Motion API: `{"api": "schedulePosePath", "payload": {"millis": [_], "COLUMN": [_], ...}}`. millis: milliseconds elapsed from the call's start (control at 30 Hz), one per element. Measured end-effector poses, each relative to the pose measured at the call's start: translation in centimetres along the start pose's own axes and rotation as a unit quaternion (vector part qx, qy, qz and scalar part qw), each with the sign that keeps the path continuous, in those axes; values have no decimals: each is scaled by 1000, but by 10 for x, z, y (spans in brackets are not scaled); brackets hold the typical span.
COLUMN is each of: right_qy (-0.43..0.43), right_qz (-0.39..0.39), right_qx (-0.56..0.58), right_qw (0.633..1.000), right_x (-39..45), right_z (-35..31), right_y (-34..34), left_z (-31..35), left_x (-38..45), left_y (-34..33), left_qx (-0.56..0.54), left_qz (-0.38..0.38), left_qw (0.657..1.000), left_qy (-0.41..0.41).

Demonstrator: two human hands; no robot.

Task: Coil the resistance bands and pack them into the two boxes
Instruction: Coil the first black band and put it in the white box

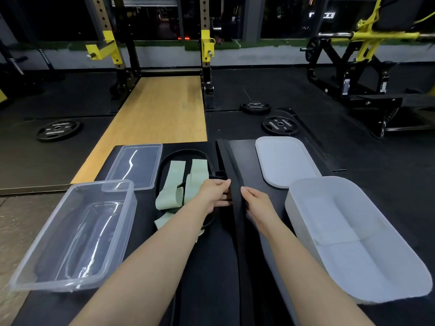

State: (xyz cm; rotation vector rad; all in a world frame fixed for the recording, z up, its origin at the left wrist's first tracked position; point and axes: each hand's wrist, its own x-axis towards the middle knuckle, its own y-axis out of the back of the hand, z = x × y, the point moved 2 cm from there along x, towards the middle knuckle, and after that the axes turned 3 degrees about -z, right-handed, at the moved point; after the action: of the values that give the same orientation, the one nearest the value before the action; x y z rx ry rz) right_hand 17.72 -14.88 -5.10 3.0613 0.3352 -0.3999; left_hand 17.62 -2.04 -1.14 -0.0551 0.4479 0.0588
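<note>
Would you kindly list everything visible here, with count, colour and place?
Clear box: one, transparent, near left.
Clear lid: one, transparent, behind that box.
White box: one, frosted white, near right.
White lid: one, white, behind it.
Black band: one, black, long, centre, running away from the person.
Green bands: several, pale green, left of centre.
Weight plates: three, black, on the floor.
Squat rack: one, black and yellow, far centre.
Hands: left hand and right hand, both gripping the black band.
</note>
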Motion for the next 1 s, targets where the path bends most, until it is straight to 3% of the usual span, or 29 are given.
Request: {"api": "schedulePosePath", "payload": {"millis": [333, 533, 733, 1000], "right_qy": [29, 41, 92, 57], "right_qz": [36, -20, 17, -10], "right_qx": [-30, -148, -88, -46], "right_qw": [998, 988, 992, 997], "right_x": [-37, -69, -102, -121], "right_z": [6, 9, 13, 18], "right_y": [6, 5, 6, -1], "left_z": [-20, -14, -7, -50], "left_x": [-44, -63, -76, -101], "left_y": [-11, -22, -19, -24], "left_qx": [126, -8, -61, 38], "left_qz": [-45, 26, 53, -35], "left_qw": [991, 998, 995, 999], "left_qy": [-12, -52, -57, -8]}}
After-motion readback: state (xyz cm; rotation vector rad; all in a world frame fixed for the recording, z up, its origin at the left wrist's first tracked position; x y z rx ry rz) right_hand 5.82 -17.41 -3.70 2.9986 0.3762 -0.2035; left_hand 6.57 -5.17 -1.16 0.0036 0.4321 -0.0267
